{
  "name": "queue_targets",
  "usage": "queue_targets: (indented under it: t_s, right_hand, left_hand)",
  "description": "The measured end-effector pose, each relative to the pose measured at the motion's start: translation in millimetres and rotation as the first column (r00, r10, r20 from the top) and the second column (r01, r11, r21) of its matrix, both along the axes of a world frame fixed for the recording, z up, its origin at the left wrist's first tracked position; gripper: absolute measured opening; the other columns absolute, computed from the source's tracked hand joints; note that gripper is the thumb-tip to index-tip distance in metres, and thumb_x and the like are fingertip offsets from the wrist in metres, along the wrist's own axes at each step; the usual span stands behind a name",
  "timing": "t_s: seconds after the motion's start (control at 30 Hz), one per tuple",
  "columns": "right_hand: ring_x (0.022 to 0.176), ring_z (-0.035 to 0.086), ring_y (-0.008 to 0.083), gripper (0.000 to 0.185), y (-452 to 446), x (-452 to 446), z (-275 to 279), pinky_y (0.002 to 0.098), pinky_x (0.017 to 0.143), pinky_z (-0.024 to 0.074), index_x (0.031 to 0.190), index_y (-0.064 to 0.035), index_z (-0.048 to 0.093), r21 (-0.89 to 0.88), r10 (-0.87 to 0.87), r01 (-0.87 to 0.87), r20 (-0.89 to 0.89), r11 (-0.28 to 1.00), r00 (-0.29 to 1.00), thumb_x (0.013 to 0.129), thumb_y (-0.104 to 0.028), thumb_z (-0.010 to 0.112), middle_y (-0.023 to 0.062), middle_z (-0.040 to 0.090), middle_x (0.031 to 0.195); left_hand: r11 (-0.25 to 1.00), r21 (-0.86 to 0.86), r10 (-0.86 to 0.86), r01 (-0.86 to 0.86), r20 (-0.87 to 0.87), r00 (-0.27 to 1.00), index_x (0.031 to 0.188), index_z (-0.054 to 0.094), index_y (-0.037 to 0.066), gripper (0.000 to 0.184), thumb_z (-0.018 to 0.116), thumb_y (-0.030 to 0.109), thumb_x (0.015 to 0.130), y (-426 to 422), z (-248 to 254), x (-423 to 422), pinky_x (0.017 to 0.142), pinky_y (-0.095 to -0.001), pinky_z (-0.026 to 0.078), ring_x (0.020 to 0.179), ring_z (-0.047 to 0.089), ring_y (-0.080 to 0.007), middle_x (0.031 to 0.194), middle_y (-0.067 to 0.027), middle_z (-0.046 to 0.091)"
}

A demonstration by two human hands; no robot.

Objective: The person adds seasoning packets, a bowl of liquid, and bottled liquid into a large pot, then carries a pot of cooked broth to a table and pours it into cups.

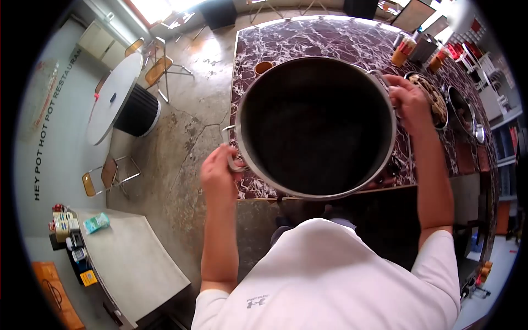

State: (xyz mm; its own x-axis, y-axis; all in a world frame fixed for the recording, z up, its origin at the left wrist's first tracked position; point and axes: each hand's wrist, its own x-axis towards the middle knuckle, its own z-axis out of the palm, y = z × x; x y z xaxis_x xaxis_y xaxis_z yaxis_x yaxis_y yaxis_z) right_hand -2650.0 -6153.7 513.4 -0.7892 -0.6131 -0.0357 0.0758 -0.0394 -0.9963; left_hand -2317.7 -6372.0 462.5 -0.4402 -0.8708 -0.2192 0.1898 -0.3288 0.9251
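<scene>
A large metal stockpot (319, 193) is in front of me, its wide mouth facing up toward the camera and its inside dark. What is in it, if anything, I cannot make out. My left hand (219, 168) is closed around the loop handle on the pot's left side. On the other side, my right hand (410, 102) grips the right handle near the rim. Behind the pot lies a dark red marbled table (308, 38), partly hidden by it. Whether the pot's base touches the table I cannot tell.
A small brown cup (263, 68) stands just behind the pot's left rim. To the right are a bowl of pale brown pieces (429, 99) and a metal pan (461, 110). Bottles (404, 50) stand at the back right. Left are a round table (113, 93) and folding chairs (159, 71).
</scene>
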Motion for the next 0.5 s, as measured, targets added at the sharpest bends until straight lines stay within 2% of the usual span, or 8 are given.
queue_targets:
  t_s: [0.03, 0.07, 0.1, 0.17, 0.2, 0.27, 0.37, 0.5]
  right_hand:
    - [0.055, 0.045, 0.0023, 0.025, 9, -23, 1, 0.0142, 0.048, 0.0336, 0.108, 0.0004, 0.059, 0.017, -0.008, 0.009, -0.029, 1.000, 1.000, 0.085, -0.006, 0.052, -0.0047, 0.052, 0.068]
    - [0.055, 0.044, 0.0019, 0.024, 18, -48, 3, 0.0139, 0.048, 0.0331, 0.109, 0.0005, 0.058, 0.032, -0.016, 0.018, -0.059, 0.999, 0.998, 0.086, -0.006, 0.051, -0.0055, 0.050, 0.068]
    - [0.055, 0.043, 0.0012, 0.024, 27, -67, 8, 0.0137, 0.049, 0.0332, 0.110, 0.0005, 0.058, 0.090, 0.010, -0.002, -0.085, 0.996, 0.996, 0.087, -0.007, 0.050, -0.0058, 0.049, 0.068]
    - [0.054, 0.040, -0.0002, 0.024, 36, -104, 12, 0.0140, 0.049, 0.0319, 0.110, -0.0004, 0.057, 0.175, 0.002, 0.026, -0.160, 0.984, 0.987, 0.089, -0.008, 0.050, -0.0070, 0.047, 0.067]
    - [0.056, 0.045, 0.0001, 0.024, 45, -136, 7, 0.0136, 0.051, 0.0354, 0.111, -0.0003, 0.057, 0.229, 0.052, -0.003, -0.207, 0.973, 0.977, 0.090, -0.008, 0.049, -0.0051, 0.052, 0.070]
    - [0.064, 0.053, 0.0019, 0.025, 47, -169, 4, 0.0149, 0.057, 0.0423, 0.112, 0.0004, 0.057, 0.229, 0.002, 0.053, -0.234, 0.972, 0.972, 0.091, -0.008, 0.048, -0.0016, 0.059, 0.079]
    - [0.071, 0.059, 0.0048, 0.025, 52, -225, -2, 0.0174, 0.064, 0.0469, 0.112, 0.0015, 0.058, 0.319, 0.023, 0.088, -0.327, 0.944, 0.945, 0.092, -0.008, 0.048, 0.0015, 0.063, 0.089]
    - [0.073, 0.060, 0.0065, 0.022, 58, -303, -25, 0.0188, 0.066, 0.0477, 0.107, 0.0021, 0.061, 0.459, 0.076, 0.079, -0.309, 0.885, 0.948, 0.090, -0.008, 0.050, 0.0014, 0.064, 0.089]
  left_hand:
    - [0.999, 0.031, -0.035, 0.033, 0.047, 0.998, 0.084, 0.057, 0.003, 0.023, 0.051, 0.022, 0.094, 6, -4, -22, 0.038, -0.0171, 0.035, 0.048, 0.049, -0.0065, 0.066, -0.0029, 0.057]
    - [0.991, 0.082, -0.101, 0.103, -0.022, 0.995, 0.082, 0.057, 0.004, 0.025, 0.051, 0.024, 0.094, 10, -14, -44, 0.036, -0.0175, 0.035, 0.044, 0.047, -0.0066, 0.061, -0.0028, 0.056]
    - [0.990, 0.092, -0.104, 0.105, -0.019, 0.994, 0.081, 0.057, 0.005, 0.025, 0.050, 0.025, 0.095, 18, -23, -69, 0.036, -0.0179, 0.035, 0.042, 0.046, -0.0070, 0.057, -0.0024, 0.055]
    - [0.983, 0.108, -0.149, 0.148, 0.009, 0.989, 0.080, 0.057, 0.006, 0.026, 0.050, 0.026, 0.095, 32, -37, -114, 0.037, -0.0186, 0.036, 0.044, 0.050, -0.0082, 0.059, -0.0016, 0.055]
    - [0.971, 0.144, -0.190, 0.193, -0.038, 0.981, 0.080, 0.056, 0.007, 0.025, 0.050, 0.026, 0.095, 38, -46, -137, 0.038, -0.0186, 0.037, 0.045, 0.051, -0.0085, 0.059, -0.0016, 0.056]
    - [0.939, 0.246, -0.227, 0.239, -0.079, 0.971, 0.080, 0.056, 0.007, 0.024, 0.049, 0.025, 0.095, 49, -57, -181, 0.037, -0.0188, 0.037, 0.045, 0.051, -0.0088, 0.060, -0.0023, 0.056]
    - [0.890, 0.338, -0.285, 0.307, -0.116, 0.952, 0.079, 0.054, 0.008, 0.025, 0.046, 0.025, 0.096, 62, -79, -236, 0.037, -0.0186, 0.036, 0.043, 0.048, -0.0089, 0.061, -0.0044, 0.058]
    - [0.795, 0.503, -0.320, 0.339, -0.126, 0.939, 0.080, 0.054, 0.009, 0.025, 0.047, 0.028, 0.095, 67, -96, -290, 0.039, -0.0208, 0.035, 0.042, 0.046, -0.0094, 0.061, -0.0040, 0.058]
